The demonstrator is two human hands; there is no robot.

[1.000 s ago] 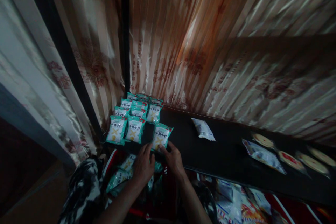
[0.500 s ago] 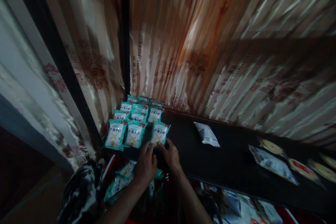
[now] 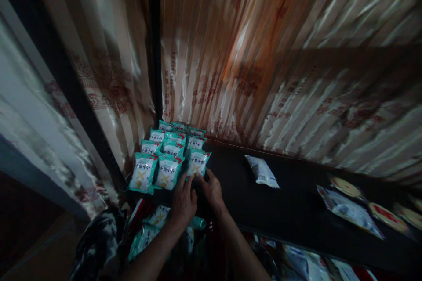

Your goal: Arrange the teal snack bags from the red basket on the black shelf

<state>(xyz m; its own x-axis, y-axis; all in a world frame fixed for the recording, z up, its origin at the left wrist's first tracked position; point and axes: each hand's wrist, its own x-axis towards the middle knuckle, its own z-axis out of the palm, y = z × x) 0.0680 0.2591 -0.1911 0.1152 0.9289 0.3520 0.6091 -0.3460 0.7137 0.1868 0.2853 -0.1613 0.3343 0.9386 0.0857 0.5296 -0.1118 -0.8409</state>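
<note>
A teal and white snack bag (image 3: 198, 161) stands upright on the black shelf, at the front of the right-hand row. At its lower left corner, the fingers of my left hand (image 3: 183, 204) are closed on the edge. My right hand (image 3: 212, 189) grips the lower right side, thumb on the front face. Just left of it are two front bags of the same kind, one (image 3: 167, 173) beside the other (image 3: 142, 173). Several more bags, such as a white-fronted one (image 3: 195, 142), stand in rows behind.
Below the shelf (image 3: 227, 204), a red crate (image 3: 136, 210) holds more teal bags (image 3: 143, 239). A white packet (image 3: 263, 171), a larger blue-white packet (image 3: 351, 210) and round packaged items (image 3: 346, 187) lie to the right. A dark post (image 3: 154, 52) and striped sheeting (image 3: 211, 52) border the shelf.
Both hands have pushed the held snack bag slightly back and left, closer to the bag behind it. The view has shifted a little.
</note>
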